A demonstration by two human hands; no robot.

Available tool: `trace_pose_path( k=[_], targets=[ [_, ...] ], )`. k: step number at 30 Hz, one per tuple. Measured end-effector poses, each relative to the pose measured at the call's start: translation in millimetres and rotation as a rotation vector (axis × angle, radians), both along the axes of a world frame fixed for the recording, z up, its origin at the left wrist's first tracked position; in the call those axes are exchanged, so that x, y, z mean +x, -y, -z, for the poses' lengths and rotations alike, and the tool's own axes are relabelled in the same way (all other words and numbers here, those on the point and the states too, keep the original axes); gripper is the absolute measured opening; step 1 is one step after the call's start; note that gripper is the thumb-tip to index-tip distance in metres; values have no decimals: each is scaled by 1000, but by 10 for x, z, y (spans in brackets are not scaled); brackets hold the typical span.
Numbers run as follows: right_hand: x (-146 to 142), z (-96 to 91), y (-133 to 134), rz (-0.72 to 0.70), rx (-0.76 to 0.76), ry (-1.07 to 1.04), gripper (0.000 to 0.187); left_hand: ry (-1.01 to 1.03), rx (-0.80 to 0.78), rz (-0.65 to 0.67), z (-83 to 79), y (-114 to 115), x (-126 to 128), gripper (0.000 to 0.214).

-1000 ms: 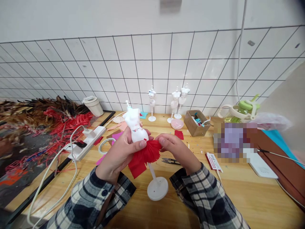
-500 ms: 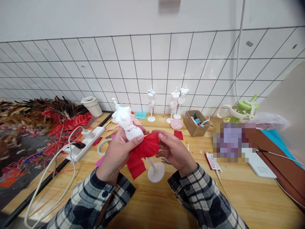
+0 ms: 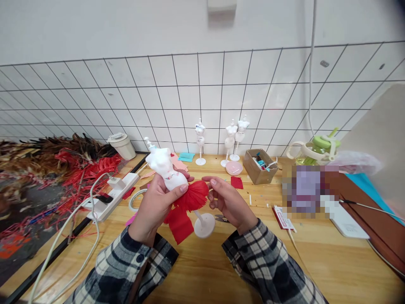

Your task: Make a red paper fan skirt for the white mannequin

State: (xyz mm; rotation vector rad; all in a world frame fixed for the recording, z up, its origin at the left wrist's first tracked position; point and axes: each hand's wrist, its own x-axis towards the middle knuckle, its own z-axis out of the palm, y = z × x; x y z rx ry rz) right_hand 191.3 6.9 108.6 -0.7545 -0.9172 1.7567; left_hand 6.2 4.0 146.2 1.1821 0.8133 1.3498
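Observation:
My left hand is closed around the waist of a small white mannequin, tilted with its neck to the upper left. Its thumb presses the top of a fanned red crepe paper skirt against the hips. Below, the mannequin's pole ends in a round white base. At the skirt's right edge is my right hand, index finger stretched out and the other fingers loosely bent, apparently not gripping the paper. A flat red paper piece lies below the skirt.
Several white mannequins stand by the tiled wall, near a pink dish and a cardboard box. On the left are a power strip, a tape roll and feathers. A green-lidded bottle stands on the right.
My right thumb and fingers have loosened from the skirt's right edge, and the index finger is straighter. The skirt looks more fanned out. My left hand keeps its hold on the mannequin.

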Motion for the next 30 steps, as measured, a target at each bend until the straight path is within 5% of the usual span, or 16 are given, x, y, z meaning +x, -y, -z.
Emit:
trace_pose_path(
  k=[7,14,18,23,26,30],
  targets=[
    [40,106,-35,-421,403,618,23,38,18,80,-84,48,-102,37],
    [-233,240,125,-178,711,770,14,-116,67,153,25,3,-143,53],
    [-201,432,108,-48,634,1023,20,-324,161,112,245,-125,-295,80],
    [20,711,-75,199,418,1278,23,-772,221,-194,823,-143,-688,54],
    [147,867,-289,330,316,1339,28,-1096,451,-96,1135,-43,-879,21],
    [238,1043,-600,485,279,1372,21,-1286,574,135,1286,41,-925,19]
  ],
)
